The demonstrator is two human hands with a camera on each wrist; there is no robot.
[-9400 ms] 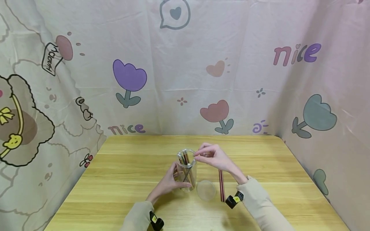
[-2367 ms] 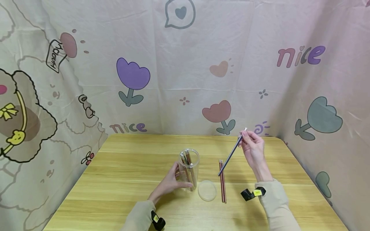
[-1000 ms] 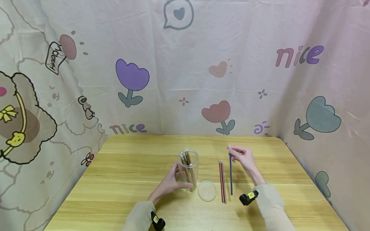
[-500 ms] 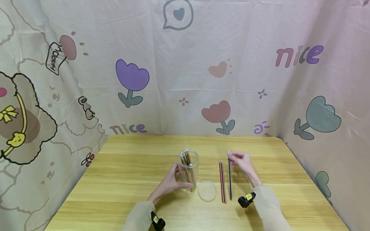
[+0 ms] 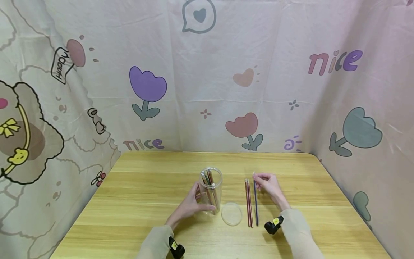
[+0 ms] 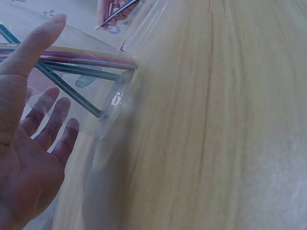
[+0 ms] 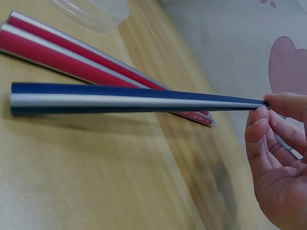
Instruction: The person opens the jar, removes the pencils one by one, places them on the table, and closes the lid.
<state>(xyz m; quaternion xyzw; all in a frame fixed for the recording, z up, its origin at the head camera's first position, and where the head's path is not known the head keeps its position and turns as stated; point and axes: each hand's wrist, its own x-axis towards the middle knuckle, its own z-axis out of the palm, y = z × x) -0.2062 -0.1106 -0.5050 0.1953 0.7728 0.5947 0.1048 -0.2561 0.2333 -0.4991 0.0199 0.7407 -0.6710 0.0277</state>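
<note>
My left hand (image 5: 191, 205) holds the lower part of a clear jar (image 5: 217, 196), thumb on the near side and fingers behind it. Several pencils (image 6: 91, 60) lean inside the jar, white-tipped ends up. With thumb and fingertips my right hand (image 5: 268, 184) pinches a dark blue and silver striped pencil (image 7: 139, 98) by its white-tipped end. That pencil hangs close over the table, just right of two red striped pencils (image 5: 248, 205), which lie side by side. Between the jar and the red pencils a round clear lid (image 5: 231, 214) lies flat.
Everything stands on a wooden table (image 5: 145, 180). Its back edge meets a printed cloth (image 5: 200, 72), and more cloth hangs along both sides. Black cameras (image 5: 273, 225) are strapped to both wrists.
My right hand has brought the blue pencil from high at the right down and leftward, beside the red pencils. A second red pencil now lies by the first. The left hand stays at the jar.
</note>
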